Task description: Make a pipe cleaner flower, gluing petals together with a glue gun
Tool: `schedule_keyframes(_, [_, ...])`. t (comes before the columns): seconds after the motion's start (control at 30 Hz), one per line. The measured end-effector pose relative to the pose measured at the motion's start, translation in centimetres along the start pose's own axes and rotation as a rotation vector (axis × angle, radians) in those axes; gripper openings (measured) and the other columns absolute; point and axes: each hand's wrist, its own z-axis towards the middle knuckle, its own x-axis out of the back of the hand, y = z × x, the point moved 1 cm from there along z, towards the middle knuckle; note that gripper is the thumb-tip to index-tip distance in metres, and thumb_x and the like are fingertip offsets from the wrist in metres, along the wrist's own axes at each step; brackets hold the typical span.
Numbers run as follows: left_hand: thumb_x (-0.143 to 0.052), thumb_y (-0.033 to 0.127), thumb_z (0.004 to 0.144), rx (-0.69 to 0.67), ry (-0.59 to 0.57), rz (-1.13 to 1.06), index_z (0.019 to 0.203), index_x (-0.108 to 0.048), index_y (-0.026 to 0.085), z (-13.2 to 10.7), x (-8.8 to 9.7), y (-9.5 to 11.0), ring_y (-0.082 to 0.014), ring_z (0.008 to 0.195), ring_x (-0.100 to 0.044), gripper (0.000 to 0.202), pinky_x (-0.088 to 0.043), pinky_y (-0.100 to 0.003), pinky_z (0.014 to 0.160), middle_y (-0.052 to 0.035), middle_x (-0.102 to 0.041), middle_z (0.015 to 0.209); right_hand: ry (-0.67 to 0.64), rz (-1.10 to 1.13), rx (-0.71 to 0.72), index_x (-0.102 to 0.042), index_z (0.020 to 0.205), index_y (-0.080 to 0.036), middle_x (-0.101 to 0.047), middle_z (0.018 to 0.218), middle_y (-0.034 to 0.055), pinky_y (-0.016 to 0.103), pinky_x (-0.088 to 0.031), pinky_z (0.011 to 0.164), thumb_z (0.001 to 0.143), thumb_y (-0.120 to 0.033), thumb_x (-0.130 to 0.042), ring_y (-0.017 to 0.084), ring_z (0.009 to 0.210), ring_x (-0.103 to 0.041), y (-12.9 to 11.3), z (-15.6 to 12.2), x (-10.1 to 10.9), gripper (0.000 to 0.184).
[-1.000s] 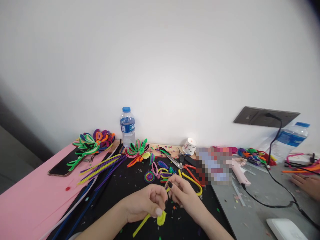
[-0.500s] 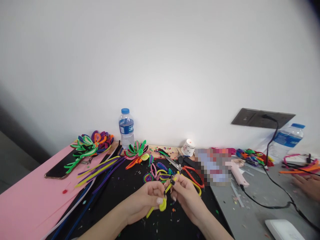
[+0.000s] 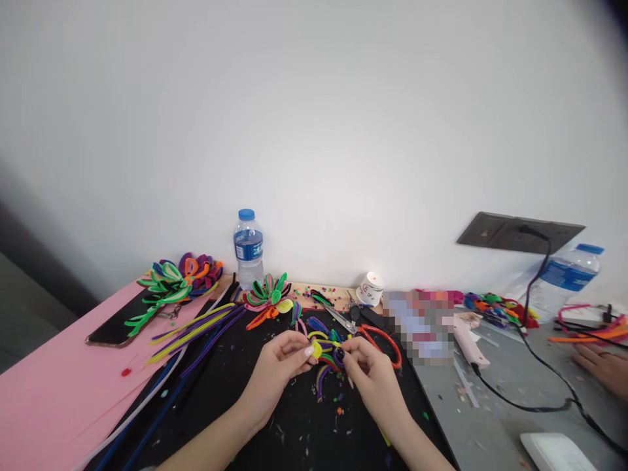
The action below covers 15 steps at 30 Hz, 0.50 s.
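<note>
Your fingers are pinched together on both sides of one small piece: the left hand (image 3: 279,363) clamps thumb and forefinger on a coiled yellow pipe cleaner (image 3: 316,348), and the right hand (image 3: 370,369) closes its fingertips on the tail of it, just to the right, where the yellow meets a cluster of loose loops (image 3: 326,353) in purple, green and pink. The coil sits above the black mat (image 3: 255,392), near its middle, between your two hands.

By the look of it, the coil is wound tight into a small disc, so that part seems finished; the loops around it lie unjoined, and I judge the assembling has barely begun.

Just beyond your right hand lie red-handled scissors (image 3: 377,335). Farther left, a bundle of straight pipe cleaners (image 3: 196,330) stretches across the mat. At the far edge stand two finished flowers (image 3: 267,297) (image 3: 179,278) and a water bottle (image 3: 248,248). At the far right, another person's hand (image 3: 606,369) rests on the grey table (image 3: 490,418).
</note>
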Motion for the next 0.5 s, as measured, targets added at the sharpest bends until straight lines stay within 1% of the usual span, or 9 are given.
schedule_keyframes(0.07, [-0.067,0.026,0.07,-0.002,0.011,0.024,0.08,-0.058,0.017,0.02,-0.02,0.03,-0.0122,0.07,-0.061,0.016,-0.046,-0.022,0.066,0.0007,-0.064,0.072,-0.002,-0.104,0.03,-0.053,0.083,-0.017,-0.037,0.05,-0.0072,0.022,-0.027,0.047,0.083,-0.024,-0.045,0.01,0.046,-0.036,0.16,-0.04,-0.08,0.011])
schedule_keyframes(0.13, [-0.067,0.026,0.069,-0.002,0.019,0.045,0.079,-0.058,0.017,0.04,-0.06,0.09,-0.0128,0.07,-0.062,0.016,-0.046,-0.022,0.065,0.0005,-0.065,0.072,-0.012,-0.161,0.062,-0.053,0.085,-0.017,-0.036,0.052,-0.0068,0.022,-0.028,0.048,0.083,-0.023,-0.043,0.011,0.048,-0.037,0.26,-0.02,-0.09,0.012])
schedule_keyframes(0.3, [-0.067,0.025,0.068,-0.014,0.038,0.105,0.076,-0.058,0.017,-0.04,-0.27,0.41,-0.0143,0.071,-0.064,0.014,-0.048,-0.022,0.065,0.0007,-0.066,0.072,-0.037,-0.198,0.079,-0.053,0.091,-0.018,-0.037,0.054,-0.0063,0.022,-0.029,0.045,0.085,-0.022,-0.038,0.011,0.046,-0.038,-0.04,-0.04,0.02,0.016])
schedule_keyframes(0.5, [-0.066,0.023,0.068,-0.061,0.022,0.143,0.075,-0.058,0.017,-0.16,-0.33,0.35,-0.0149,0.071,-0.064,0.013,-0.049,-0.024,0.065,0.0009,-0.065,0.071,-0.01,-0.273,0.128,-0.058,0.096,-0.015,-0.045,0.054,-0.0036,0.023,-0.033,0.047,0.084,-0.021,-0.039,0.012,0.046,-0.042,-0.51,-0.25,0.13,0.022])
